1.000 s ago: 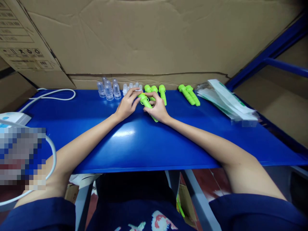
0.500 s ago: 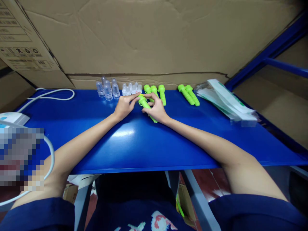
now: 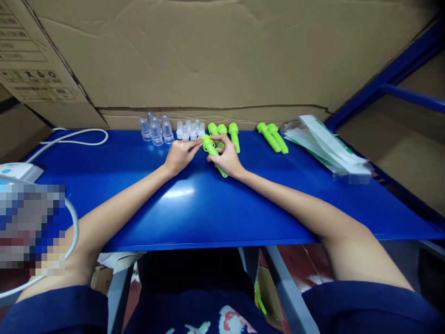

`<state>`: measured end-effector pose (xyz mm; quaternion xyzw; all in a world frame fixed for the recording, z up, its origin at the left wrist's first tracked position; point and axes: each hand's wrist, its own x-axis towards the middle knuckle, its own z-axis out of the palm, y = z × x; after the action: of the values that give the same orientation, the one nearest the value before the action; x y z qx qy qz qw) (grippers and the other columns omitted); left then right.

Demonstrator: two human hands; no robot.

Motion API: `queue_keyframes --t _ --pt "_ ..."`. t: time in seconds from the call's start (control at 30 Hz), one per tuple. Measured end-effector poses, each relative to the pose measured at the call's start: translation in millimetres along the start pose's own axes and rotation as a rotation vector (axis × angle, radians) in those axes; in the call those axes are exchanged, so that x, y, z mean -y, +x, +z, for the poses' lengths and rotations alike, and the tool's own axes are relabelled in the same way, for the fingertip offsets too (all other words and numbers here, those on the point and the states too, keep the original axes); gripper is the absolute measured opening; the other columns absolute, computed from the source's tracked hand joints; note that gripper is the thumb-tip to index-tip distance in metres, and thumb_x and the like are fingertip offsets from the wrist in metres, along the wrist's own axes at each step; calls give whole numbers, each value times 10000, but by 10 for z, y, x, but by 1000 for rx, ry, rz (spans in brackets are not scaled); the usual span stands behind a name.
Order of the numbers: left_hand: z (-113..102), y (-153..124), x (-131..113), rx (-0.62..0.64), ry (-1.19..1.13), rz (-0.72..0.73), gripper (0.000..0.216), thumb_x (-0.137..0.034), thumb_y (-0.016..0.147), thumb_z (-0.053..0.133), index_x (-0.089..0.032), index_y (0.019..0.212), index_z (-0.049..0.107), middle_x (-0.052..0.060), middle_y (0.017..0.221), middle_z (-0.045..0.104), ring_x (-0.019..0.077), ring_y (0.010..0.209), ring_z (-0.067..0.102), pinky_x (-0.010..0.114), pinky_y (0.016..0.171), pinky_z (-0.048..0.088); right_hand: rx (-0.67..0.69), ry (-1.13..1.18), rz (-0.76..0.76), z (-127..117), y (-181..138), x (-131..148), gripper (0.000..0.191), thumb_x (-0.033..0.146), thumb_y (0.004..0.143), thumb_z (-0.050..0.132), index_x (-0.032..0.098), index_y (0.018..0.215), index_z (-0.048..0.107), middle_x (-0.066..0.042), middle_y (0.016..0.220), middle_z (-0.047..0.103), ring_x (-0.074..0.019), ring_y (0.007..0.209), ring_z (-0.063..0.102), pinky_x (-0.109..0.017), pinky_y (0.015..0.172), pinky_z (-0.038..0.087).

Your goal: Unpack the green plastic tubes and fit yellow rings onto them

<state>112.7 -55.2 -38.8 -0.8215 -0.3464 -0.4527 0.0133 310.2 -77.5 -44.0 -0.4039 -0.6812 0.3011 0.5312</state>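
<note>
A lime-green flashlight-shaped tube [image 3: 209, 145] with a yellowish rim lies slanted in my right hand [image 3: 227, 157]. The fingers of that hand wrap round its body, and its lower end shows below the palm. My left hand [image 3: 181, 154] is closed, its fingertips pressed together against the left side of the tube's head. Whether they also pinch a small part is hidden. Just behind my hands stand several small clear domed caps with white bases [image 3: 185, 132]. Several more green flashlight-shaped tubes [image 3: 234, 137] lie right behind my right hand.
Several larger clear domed caps [image 3: 156, 132] stand at the back left. Two green tubes [image 3: 273, 138] lie farther right, beside clear plastic bags with white and green strips [image 3: 330, 146]. A white cable [image 3: 79, 134] and white device [image 3: 22, 172] sit left. Cardboard [image 3: 215, 60] walls the blue table [image 3: 174, 213].
The tube's head has shifted slightly right. My left fingertips, earlier over the edge of its head, now lie at its left side. My right hand keeps its grip.
</note>
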Motion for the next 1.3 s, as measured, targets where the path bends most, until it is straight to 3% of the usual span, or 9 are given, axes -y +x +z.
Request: queue_keyframes --t 0.17,0.3,0.47,0.63,0.83,1.03,1.17,1.3 --pt "11 -13 -4 42 99 35 224 -193 964 689 -189 1146 819 84 1030 845 190 774 784 302 804 616 -18 11 3 -11 27 -79 563 349 666 808 243 1167 577 -126 1261 664 -326 1224 660 -466 871 667" --pt "-17 12 -40 -6 28 41 281 -238 1005 635 -149 1242 757 107 1095 822 208 949 781 329 914 602 6 43 16 -11 25 -89 634 327 648 785 261 1238 564 -105 1271 644 -286 1159 677 -385 786 673" --pt "-13 33 -65 32 -33 37 380 -308 1042 553 -139 1353 689 140 1225 734 234 1138 717 398 1040 576 71 30 36 -5 -6 -35 768 351 714 729 291 1459 553 -108 1458 589 -210 916 723 -319 623 656" --pt "19 32 -54 107 -45 72 454 -330 1050 503 -134 1432 649 183 1415 680 276 1325 658 446 1135 533 122 35 82 3 -28 -6 795 325 755 697 281 1533 540 -64 1086 758 -184 676 708 -297 473 600" --pt "4 27 -39 60 -58 97 386 -284 1039 503 -159 1317 740 152 1359 740 250 1269 713 427 1086 569 63 141 45 24 -31 31 711 324 675 735 237 1363 577 -100 1416 677 -153 705 730 -249 452 581" --pt "-30 23 -43 13 -99 135 355 -261 1016 538 -163 1256 779 147 1308 767 244 1227 742 417 1079 582 58 124 49 11 -47 70 550 375 705 802 266 1175 539 -80 1293 721 -158 696 732 -263 454 588" --pt "-24 18 -43 75 -90 129 342 -265 975 590 -194 1243 791 164 1386 722 280 1238 738 478 1072 580 36 74 43 -4 -37 23 561 456 727 839 281 1148 512 -82 1196 725 -198 714 742 -324 481 620" --pt "4 11 -50 112 -52 117 402 -199 953 567 -212 1308 753 151 1434 691 280 1272 723 479 1076 579 10 42 39 -4 -20 -12 617 522 720 855 286 1175 510 -89 1204 693 -180 713 721 -303 488 604"
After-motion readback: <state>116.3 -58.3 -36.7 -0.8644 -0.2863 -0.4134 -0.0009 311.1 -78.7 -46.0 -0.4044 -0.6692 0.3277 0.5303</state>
